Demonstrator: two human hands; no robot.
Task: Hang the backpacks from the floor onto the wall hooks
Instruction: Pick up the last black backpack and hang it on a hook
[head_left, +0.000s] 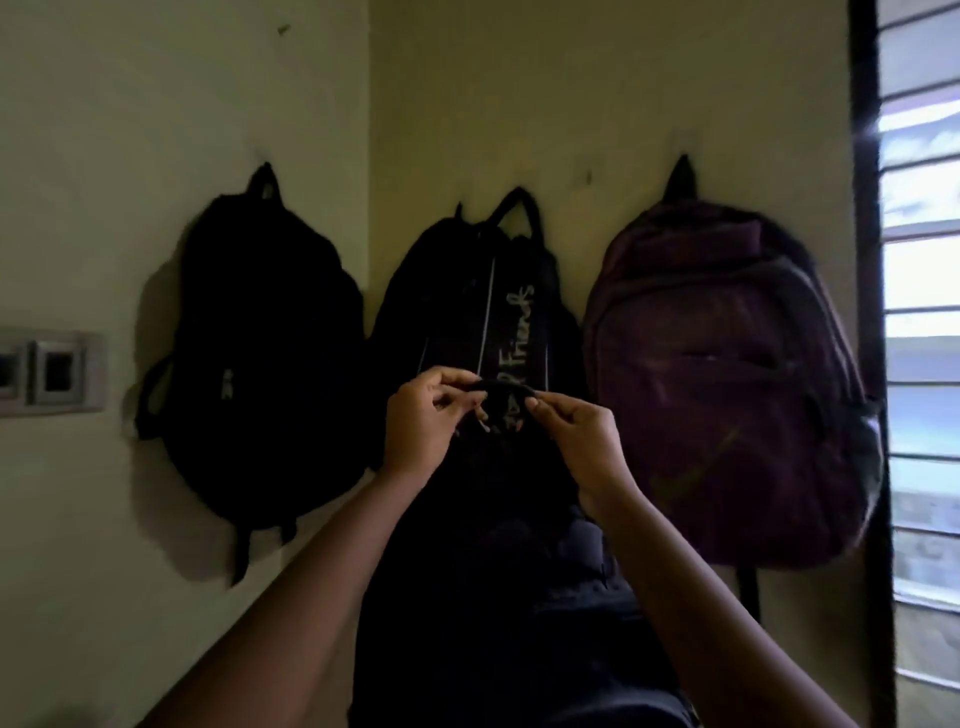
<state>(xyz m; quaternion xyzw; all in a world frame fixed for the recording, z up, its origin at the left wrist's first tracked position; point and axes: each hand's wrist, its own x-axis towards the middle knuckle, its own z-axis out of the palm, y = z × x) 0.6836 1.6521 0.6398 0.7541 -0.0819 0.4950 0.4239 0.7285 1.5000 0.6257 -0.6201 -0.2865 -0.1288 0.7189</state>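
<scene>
Dimly lit head view, facing a corner of the wall (156, 130). Three backpacks already hang there: a black bag (260, 338) on the left, a lettered bag (478, 291) in the middle and a purple bag (727, 374) on the right. The left hand (426, 421) and right hand (576, 436) each pinch the top loop (506, 387) of a fourth bag (493, 571), held up in front of the lettered one. This looks like the hanging step. Next, the loop must be raised over a free hook, though none is plainly visible.

L hand (423, 418), R hand (579, 434) pinching handle loop (506, 385) of dark backpack (493, 597), black bag (265, 353), lettered bag (467, 291), purple bag (727, 374) hung behind
</scene>
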